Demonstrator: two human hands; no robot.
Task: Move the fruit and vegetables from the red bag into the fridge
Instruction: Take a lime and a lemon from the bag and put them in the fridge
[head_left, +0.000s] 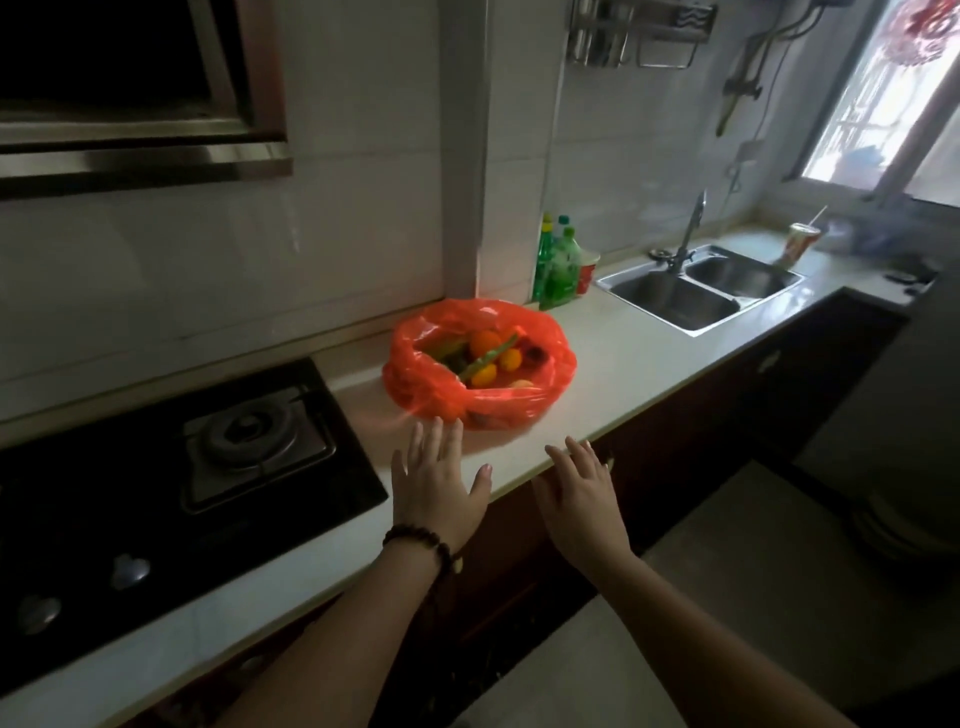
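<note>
Left hand (439, 483) and right hand (582, 493) (both empty, fingers spread) reach toward red bag (415, 384)

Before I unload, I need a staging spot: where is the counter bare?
Bare white counter between the red plastic bag and steel double sink. Crowded behind, where green bottles stand.
</note>
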